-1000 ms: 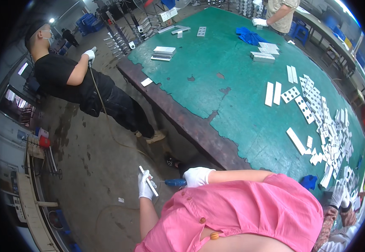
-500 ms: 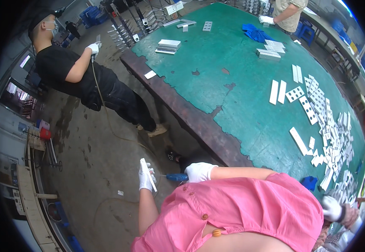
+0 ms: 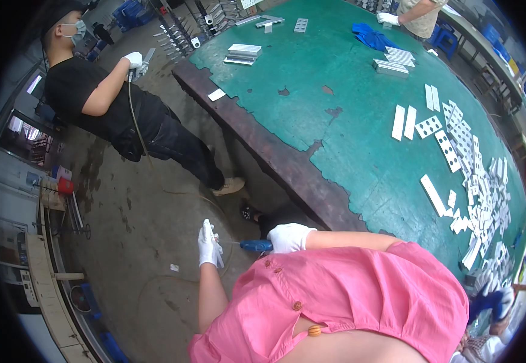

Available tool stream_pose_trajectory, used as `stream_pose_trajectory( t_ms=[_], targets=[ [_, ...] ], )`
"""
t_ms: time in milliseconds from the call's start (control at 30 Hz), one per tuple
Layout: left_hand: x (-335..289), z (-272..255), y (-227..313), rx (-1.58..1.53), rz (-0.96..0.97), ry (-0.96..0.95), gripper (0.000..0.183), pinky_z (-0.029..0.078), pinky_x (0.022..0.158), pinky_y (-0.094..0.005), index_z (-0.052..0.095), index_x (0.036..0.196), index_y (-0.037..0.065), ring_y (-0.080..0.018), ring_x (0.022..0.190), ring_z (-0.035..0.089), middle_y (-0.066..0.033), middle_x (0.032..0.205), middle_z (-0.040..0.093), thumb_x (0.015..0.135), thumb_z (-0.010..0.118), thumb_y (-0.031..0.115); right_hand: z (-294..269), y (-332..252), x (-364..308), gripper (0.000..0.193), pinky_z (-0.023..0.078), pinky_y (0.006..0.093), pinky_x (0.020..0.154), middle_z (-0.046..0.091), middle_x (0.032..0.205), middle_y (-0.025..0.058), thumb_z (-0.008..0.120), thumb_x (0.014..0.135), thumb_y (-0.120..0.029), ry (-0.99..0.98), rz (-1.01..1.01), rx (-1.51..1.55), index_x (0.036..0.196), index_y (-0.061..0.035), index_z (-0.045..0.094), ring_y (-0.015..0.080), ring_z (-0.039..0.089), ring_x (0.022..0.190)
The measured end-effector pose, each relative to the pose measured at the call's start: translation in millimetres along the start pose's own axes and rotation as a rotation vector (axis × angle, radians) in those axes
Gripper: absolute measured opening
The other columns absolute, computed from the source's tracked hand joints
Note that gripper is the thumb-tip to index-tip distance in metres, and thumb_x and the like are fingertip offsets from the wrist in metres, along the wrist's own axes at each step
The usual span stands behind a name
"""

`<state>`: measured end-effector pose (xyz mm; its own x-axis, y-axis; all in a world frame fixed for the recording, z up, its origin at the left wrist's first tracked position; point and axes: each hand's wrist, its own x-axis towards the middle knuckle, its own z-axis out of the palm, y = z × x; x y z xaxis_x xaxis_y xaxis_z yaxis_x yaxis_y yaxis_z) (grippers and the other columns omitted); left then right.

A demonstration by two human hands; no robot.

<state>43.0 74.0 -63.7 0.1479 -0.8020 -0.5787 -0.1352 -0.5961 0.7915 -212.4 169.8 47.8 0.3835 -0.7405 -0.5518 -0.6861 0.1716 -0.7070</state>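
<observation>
My left hand (image 3: 208, 247), in a white glove, is raised at the lower middle with its fingers pointing up. It grips a thin metal plate (image 3: 219, 259), which shows almost edge-on along the palm side. To its right, my gloved right hand (image 3: 290, 238) is closed around a blue-handled tool (image 3: 256, 245). The tool's thin shaft points left toward the plate and ends close to my left hand; whether the tip touches is too small to tell.
A green-topped table (image 3: 263, 115) with a worn dark edge lies ahead and right. Loose metal plates (image 3: 447, 151) and small stacks (image 3: 390, 68) rest on it, beside a blue cloth (image 3: 372, 37). A co-worker (image 3: 94, 91) stands at left with a hose (image 3: 135, 115); others work at the right.
The plate in my left hand has turned from showing its bright broad side to nearly edge-on. The tool has moved slightly. The co-worker at left has shifted a little.
</observation>
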Motion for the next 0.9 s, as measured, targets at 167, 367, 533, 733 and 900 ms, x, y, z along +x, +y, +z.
stream_pose_trajectory(
  t_ms=[167, 367, 533, 733, 900],
  targets=[
    [-6.0, 2.4, -2.1, 0.023, 0.007, 0.014, 0.047, 0.027, 0.03, -0.0231, 0.053, 0.095, 0.015, -0.0074, 0.035, 0.034, 0.0028, 0.055, 0.043, 0.084, 0.045, 0.06, 0.7, 2.3, 0.9, 0.037, 0.048, 0.0392, 0.07, 0.063, 0.086, 0.0219, 0.06, 0.069, -0.031, -0.003, -0.002, -0.014, 0.088, -0.0004, 0.065, 0.036, 0.062, 0.082],
    [-9.3, -6.4, 2.2, -0.025, 0.032, -0.107, 0.061, 0.04, 0.055, -0.0205, 0.041, 0.131, 0.006, -0.0077, 0.073, 0.052, -0.006, 0.134, 0.044, 0.091, 0.037, 0.052, -4.7, -3.3, 5.5, 0.034, 0.047, 0.0408, 0.069, 0.062, 0.082, 0.0231, 0.06, 0.07, -0.032, 0.019, 0.03, -0.073, 0.083, -0.0009, 0.065, 0.0365, 0.062, 0.08],
    [-31.4, 7.6, 21.7, -0.012, 0.123, -0.044, 0.056, 0.026, 0.041, -0.0208, 0.057, 0.11, 0.012, -0.0061, 0.049, 0.035, 0.0036, 0.067, 0.047, 0.087, 0.037, 0.06, -2.4, -6.3, 3.4, 0.036, 0.046, 0.0401, 0.072, 0.061, 0.081, 0.0242, 0.059, 0.074, -0.034, 0.052, 0.049, -0.017, 0.082, 0.0004, 0.064, 0.0379, 0.06, 0.081],
    [-21.6, -2.8, 9.7, 0.066, 0.098, -0.026, 0.062, 0.03, 0.036, -0.0232, 0.059, 0.101, 0.013, -0.0075, 0.044, 0.038, 0.0009, 0.063, 0.046, 0.082, 0.037, 0.068, 2.4, -10.0, 6.7, 0.036, 0.044, 0.0373, 0.069, 0.06, 0.076, 0.0239, 0.061, 0.074, -0.03, 0.06, 0.095, -0.016, 0.084, 0.0041, 0.064, 0.0359, 0.059, 0.073],
    [-15.4, -5.2, 2.7, 0.029, 0.112, -0.022, 0.063, 0.03, 0.036, -0.0232, 0.058, 0.102, 0.012, -0.0073, 0.045, 0.039, 0.0012, 0.065, 0.046, 0.08, 0.041, 0.068, 1.9, -13.2, 6.0, 0.036, 0.044, 0.0369, 0.069, 0.06, 0.076, 0.0237, 0.061, 0.074, -0.03, 0.039, 0.113, -0.011, 0.084, 0.0043, 0.063, 0.0352, 0.06, 0.073]
  ],
)
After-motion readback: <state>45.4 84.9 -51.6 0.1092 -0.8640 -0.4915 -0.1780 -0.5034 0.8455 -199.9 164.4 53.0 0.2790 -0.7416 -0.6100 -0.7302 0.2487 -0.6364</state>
